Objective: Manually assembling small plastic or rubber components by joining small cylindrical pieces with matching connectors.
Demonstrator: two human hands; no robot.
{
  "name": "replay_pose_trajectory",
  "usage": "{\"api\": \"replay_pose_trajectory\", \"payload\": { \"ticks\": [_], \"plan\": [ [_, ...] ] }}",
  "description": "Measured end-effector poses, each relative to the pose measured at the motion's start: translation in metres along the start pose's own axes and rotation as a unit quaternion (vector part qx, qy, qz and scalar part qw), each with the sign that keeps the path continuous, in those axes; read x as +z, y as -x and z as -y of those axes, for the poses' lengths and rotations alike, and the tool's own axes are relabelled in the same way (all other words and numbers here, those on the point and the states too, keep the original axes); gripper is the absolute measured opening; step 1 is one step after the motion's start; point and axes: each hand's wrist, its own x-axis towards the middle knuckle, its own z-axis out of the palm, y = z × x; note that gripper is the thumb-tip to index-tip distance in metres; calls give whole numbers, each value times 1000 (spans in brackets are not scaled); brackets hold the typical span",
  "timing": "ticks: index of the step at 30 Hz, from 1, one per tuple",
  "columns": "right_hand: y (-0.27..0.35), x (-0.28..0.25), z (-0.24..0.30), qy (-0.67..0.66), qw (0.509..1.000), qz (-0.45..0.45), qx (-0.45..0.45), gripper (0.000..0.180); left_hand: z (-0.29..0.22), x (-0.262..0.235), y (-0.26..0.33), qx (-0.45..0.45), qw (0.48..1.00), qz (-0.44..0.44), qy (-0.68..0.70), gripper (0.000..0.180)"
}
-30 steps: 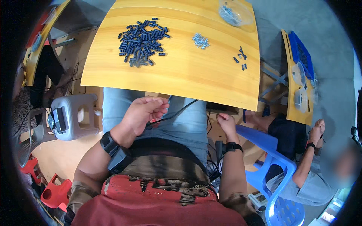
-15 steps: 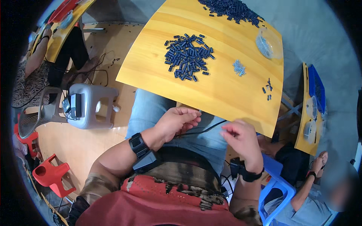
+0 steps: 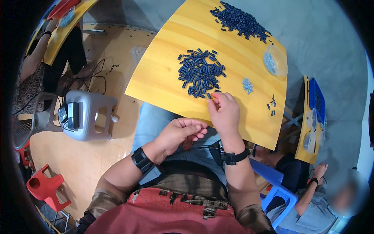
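My left hand (image 3: pixel 183 134) is held over my lap by the table's near edge. Its thumb presses on the curled fingers, and whatever they may hold is too small or hidden to make out. My right hand (image 3: pixel 225 113) reaches over the edge of the yellow wooden table (image 3: pixel 156 78). Thumb and forefinger stand slightly apart there, at a small black plastic piece (image 3: pixel 209 95) on the near side of a loose pile of black pieces (image 3: pixel 199 72). A dark cable (image 3: pixel 200 147) runs below my hands.
Farther back lies a bigger heap of black pieces (image 3: pixel 241 21). A clear bowl (image 3: pixel 281 62) of silvery bits and a small pile of screws (image 3: pixel 247 85) are on the right. Several stray pieces (image 3: pixel 272 104) lie near the right edge. A grey stool (image 3: pixel 87 117) stands left; other people sit on both sides.
My right hand has moved from beside the left, over my lap, up and forward to the near pile. My left hand stays nearly in place with its fingers closed. The whole view has shifted slightly.
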Motion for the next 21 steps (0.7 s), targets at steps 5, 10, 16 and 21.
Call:
{"api": "replay_pose_trajectory", "payload": {
  "ticks": [5,10,16,21],
  "plan": [
    [-3,7,5,38,999,-25,-26,13,-3,3,-2,5,1000,3,-2,24],
    [-4,8,-2,47,998,-40,-23,10,-5,1,-6,36,999,1,4,24],
    [3,-12,-9,-37,995,-87,-14,9,-14,12,-14,150,987,-53,10,22],
    [12,-31,8,-88,995,-51,-3,11,-26,37,-32,143,986,-84,27,21]
  ]
}}
